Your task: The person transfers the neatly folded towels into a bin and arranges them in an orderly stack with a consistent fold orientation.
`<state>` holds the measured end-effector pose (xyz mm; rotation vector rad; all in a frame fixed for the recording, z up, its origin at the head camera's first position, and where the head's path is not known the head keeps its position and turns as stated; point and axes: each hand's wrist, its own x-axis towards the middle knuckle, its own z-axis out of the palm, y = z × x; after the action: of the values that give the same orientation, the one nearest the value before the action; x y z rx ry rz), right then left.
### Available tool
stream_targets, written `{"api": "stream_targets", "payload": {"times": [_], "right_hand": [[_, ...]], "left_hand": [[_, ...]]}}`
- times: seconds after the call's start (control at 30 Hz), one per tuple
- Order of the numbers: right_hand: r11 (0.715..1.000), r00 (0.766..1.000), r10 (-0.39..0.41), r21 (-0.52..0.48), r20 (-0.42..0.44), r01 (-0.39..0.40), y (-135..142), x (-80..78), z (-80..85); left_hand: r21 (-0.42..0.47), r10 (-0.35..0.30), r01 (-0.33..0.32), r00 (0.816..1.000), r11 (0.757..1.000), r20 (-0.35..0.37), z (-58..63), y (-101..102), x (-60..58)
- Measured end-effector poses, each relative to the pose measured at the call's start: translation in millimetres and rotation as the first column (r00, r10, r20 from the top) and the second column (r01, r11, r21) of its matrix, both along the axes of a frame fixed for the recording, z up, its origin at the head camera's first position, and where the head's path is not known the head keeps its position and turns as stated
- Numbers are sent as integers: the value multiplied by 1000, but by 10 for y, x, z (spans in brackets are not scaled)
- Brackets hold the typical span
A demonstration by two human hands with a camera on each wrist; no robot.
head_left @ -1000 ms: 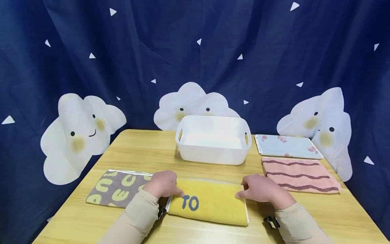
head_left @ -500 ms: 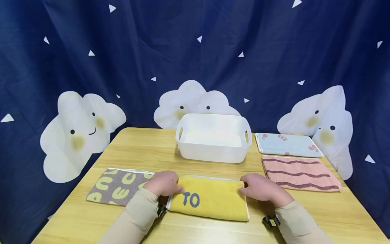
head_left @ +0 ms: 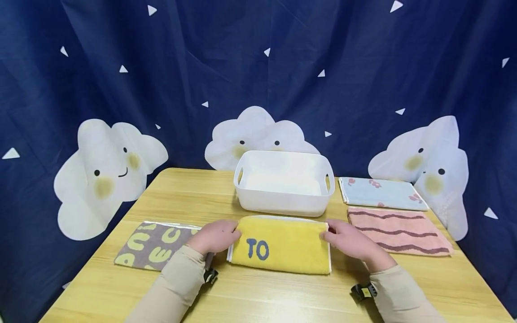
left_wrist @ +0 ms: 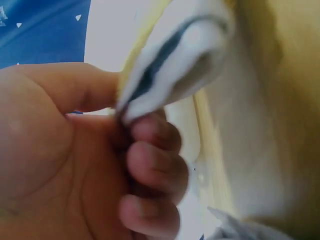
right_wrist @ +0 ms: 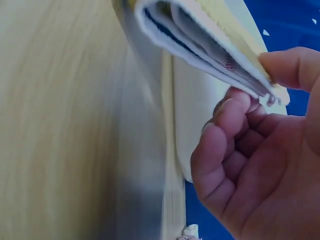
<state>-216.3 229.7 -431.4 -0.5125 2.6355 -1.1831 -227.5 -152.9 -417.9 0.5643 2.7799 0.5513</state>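
Noted folded yellow towel (head_left: 291, 252) pinched at opposite ends by curled left hand (head_left: 214, 236) and curled right hand (head_left: 348, 241), now raised off wooden table (head_left: 278, 300) and shifted closer to white plastic basket (head_left: 282, 203), suggesting carrying under way.

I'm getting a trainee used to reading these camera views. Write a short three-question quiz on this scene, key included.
1. Multiple choice: What does the visible face of the folded yellow rectangular cloth towel read? A) GO; B) TO; C) NO.
2. True or false: The person's left hand and right hand pinch opposite ends of that towel.
3. Short answer: Which towel lies just beyond the folded pink rectangular cloth towel with dark wavy stripes, on the side away from the person?

Key:
1. B.
2. True.
3. The folded pale-blue rectangular cloth towel with pink motifs.
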Motion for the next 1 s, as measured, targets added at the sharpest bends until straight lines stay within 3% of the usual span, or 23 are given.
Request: {"api": "stream_targets", "payload": {"times": [0.13,0.27,0.43,0.57,0.73,1.0], "right_hand": [[996,999,-36,-85,28,38,-10,16,30],[988,995,-99,-123,-14,97,-30,16,82],[982,980,-172,-99,-99,163,-43,8,196],[979,966,-199,-73,-167,189,-36,-8,351],[977,969,-204,-88,-139,193,-17,-80,547],[981,972,-194,-42,-136,190,-13,-323,751]], "left_hand": [[84,51,-47,997,995,-52,31,-16,-42],[162,102,-87,991,983,-85,83,-29,-50],[244,142,-115,985,963,-97,221,-58,-26],[235,115,-81,984,969,-133,398,-63,-45],[155,58,-26,976,988,-208,611,-48,-163],[123,60,-36,979,992,-195,765,-14,-444]]}}
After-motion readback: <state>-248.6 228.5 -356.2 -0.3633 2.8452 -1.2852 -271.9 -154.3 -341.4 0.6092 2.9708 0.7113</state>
